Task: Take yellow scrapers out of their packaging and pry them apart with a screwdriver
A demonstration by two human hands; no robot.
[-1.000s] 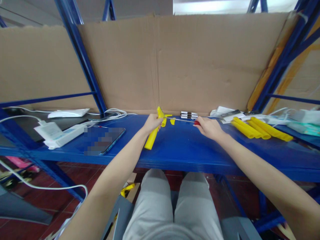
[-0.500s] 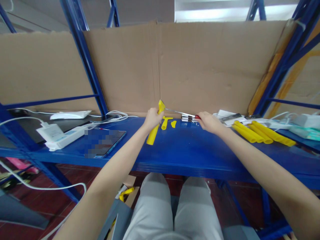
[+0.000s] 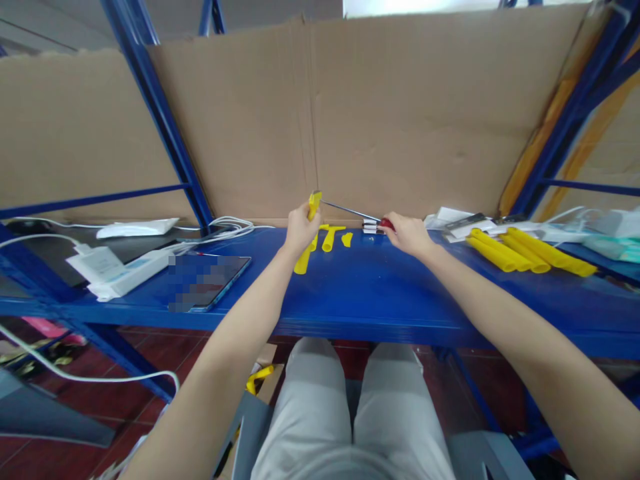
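Observation:
My left hand (image 3: pixel 299 230) is closed around the handle of a yellow plastic scraper (image 3: pixel 314 203), which is tilted with its head up and its lower end near the blue shelf (image 3: pixel 370 293). In my right hand (image 3: pixel 407 232) is a screwdriver (image 3: pixel 345 208) with a red handle. Its long metal shaft points left, and the tip is at the scraper's head; whether it touches cannot be made out. Just behind my left hand lie a yellow T-shaped piece (image 3: pixel 329 239) and a small yellow piece (image 3: pixel 347 239). Small black-and-white items (image 3: pixel 369 227) lie beneath the screwdriver.
Several yellow handles (image 3: pixel 530 252) lie at the right, near papers and small packets (image 3: pixel 467 227). To the left are a tablet (image 3: pixel 220 283), a white power strip (image 3: pixel 130 272) and coiled white cables (image 3: pixel 235 230). A cardboard panel (image 3: pixel 400 113) stands along the back.
The scraper has turned and tipped in my left hand, its head now showing its end. My right hand has shifted slightly left and up, with the screwdriver more steeply angled. The view has tilted down.

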